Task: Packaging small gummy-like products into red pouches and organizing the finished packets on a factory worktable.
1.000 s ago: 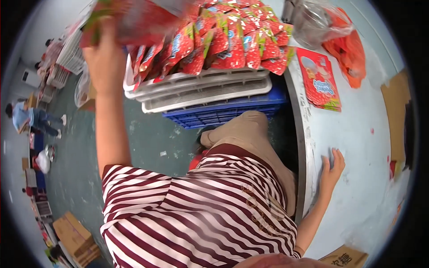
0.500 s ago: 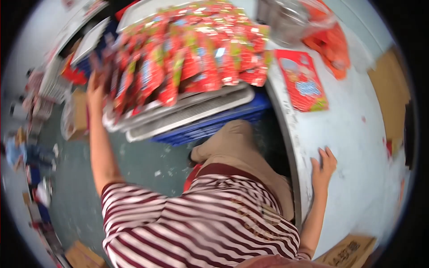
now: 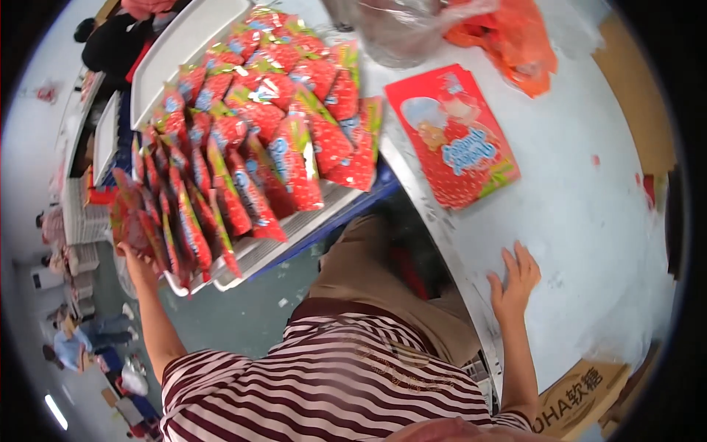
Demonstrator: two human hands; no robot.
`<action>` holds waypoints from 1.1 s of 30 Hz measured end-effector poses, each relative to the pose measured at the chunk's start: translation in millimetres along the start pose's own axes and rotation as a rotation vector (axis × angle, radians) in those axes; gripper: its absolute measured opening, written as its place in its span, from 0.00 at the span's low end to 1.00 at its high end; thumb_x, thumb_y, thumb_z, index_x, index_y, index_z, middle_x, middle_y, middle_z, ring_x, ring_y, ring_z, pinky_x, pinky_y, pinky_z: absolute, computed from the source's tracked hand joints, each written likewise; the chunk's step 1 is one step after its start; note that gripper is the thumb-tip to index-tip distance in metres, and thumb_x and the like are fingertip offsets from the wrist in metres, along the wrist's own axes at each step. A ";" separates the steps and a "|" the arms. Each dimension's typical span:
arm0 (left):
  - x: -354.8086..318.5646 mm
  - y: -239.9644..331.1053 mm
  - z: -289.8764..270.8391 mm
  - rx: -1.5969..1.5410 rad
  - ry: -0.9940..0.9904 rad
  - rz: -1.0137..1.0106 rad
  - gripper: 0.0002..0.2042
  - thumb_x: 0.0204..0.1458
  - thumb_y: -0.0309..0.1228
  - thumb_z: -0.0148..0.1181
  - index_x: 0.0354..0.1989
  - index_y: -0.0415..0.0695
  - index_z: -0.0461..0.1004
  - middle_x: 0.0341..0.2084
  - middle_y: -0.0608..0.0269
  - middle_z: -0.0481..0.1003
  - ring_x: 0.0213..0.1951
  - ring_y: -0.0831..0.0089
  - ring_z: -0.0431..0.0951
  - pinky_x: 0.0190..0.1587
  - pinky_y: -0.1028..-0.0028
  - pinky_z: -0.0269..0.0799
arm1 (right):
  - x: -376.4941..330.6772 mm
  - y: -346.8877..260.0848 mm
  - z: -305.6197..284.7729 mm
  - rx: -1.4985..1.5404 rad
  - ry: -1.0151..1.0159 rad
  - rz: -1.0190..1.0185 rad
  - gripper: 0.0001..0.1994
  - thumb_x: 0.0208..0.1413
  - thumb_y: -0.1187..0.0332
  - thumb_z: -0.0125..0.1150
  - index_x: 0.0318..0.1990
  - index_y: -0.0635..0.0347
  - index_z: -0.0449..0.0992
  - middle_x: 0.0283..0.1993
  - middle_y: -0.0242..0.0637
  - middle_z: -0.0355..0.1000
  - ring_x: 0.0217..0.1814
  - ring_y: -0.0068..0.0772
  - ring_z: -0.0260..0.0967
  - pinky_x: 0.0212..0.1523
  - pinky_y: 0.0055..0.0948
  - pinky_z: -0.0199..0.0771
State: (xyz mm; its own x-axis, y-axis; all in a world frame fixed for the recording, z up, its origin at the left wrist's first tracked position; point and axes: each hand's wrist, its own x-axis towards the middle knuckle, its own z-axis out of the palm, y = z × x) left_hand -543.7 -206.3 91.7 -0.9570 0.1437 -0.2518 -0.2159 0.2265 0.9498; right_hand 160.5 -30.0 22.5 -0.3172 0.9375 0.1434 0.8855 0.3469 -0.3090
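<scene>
A white tray (image 3: 313,217) on a blue crate carries many red snack packets (image 3: 280,132) laid in overlapping rows. My left hand (image 3: 135,258) is at the tray's near left corner, gripping a bunch of the red packets (image 3: 136,217) there. My right hand (image 3: 513,280) lies flat on the pale table (image 3: 589,206), fingers spread, holding nothing. A stack of larger flat red bags (image 3: 451,136) with a cartoon print lies on the table beyond my right hand.
An orange plastic bag (image 3: 508,37) and a clear bag (image 3: 401,29) sit at the table's far side. A cardboard box (image 3: 582,394) is at the lower right. More white trays (image 3: 180,48) stand behind. People (image 3: 74,346) and crates are on the floor at left.
My left hand came down from high above the tray to its near left corner, still gripping packets. The view has swung right and closer. My right hand has stayed on the table.
</scene>
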 end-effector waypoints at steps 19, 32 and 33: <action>126.2 75.2 35.4 0.818 0.021 0.117 0.38 0.55 0.60 0.34 0.47 0.29 0.67 0.38 0.49 0.75 0.41 0.58 0.74 0.46 0.67 0.67 | -4.7 5.1 0.1 -0.385 -0.185 -0.164 0.22 0.60 0.62 0.43 0.60 0.61 0.55 0.64 0.52 0.50 0.65 0.53 0.46 0.61 0.49 0.46; 169.0 -17.0 22.7 0.542 -0.260 0.227 0.20 0.54 0.38 0.52 0.53 0.45 0.62 0.44 0.62 0.67 0.45 0.67 0.66 0.50 0.73 0.61 | 6.5 -9.1 -4.6 -0.339 -0.234 -0.154 0.24 0.61 0.62 0.41 0.63 0.57 0.49 0.66 0.53 0.45 0.66 0.56 0.44 0.62 0.51 0.44; 183.2 -30.5 -5.3 0.785 -0.271 0.363 0.20 0.54 0.35 0.52 0.54 0.46 0.61 0.45 0.62 0.67 0.46 0.66 0.66 0.51 0.73 0.60 | 10.0 -11.2 -0.5 -0.305 -0.242 -0.154 0.24 0.60 0.63 0.41 0.63 0.58 0.50 0.65 0.54 0.46 0.66 0.56 0.44 0.61 0.51 0.44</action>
State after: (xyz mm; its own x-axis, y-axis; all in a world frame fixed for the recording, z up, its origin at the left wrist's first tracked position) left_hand -713.5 -192.0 17.5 -0.8406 0.5340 -0.0911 0.3795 0.7006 0.6043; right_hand 147.6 -24.5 27.8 -0.4925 0.8675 -0.0702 0.8697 0.4935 -0.0031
